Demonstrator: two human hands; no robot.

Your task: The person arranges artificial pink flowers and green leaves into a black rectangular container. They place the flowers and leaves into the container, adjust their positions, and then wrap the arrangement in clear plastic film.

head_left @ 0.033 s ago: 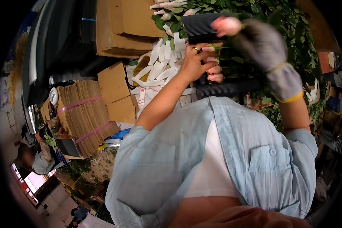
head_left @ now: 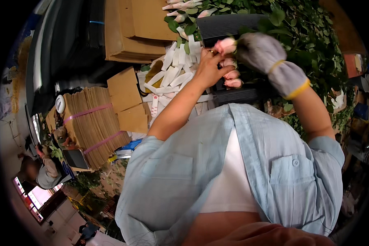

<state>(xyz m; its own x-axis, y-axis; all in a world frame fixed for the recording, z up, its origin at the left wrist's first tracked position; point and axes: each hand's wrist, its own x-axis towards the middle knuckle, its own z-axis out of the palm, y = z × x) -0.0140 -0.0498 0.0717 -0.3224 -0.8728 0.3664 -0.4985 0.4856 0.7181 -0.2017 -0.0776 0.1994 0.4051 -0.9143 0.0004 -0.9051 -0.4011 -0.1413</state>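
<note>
Pink roses (head_left: 233,83) lie between black corrugated flaps (head_left: 227,26); the top bloom (head_left: 226,46) has just come down, joining the row at our half-open left hand (head_left: 209,67), 4 heads visible. Our gloved right hand (head_left: 261,52) is blurred; we cannot tell its grip.

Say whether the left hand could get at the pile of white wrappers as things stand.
Probably yes: the left hand is right beside the pile of white wrappers, with nothing visible between them. It is busy at the pink roses, though, so it would likely have to leave those first.
</note>
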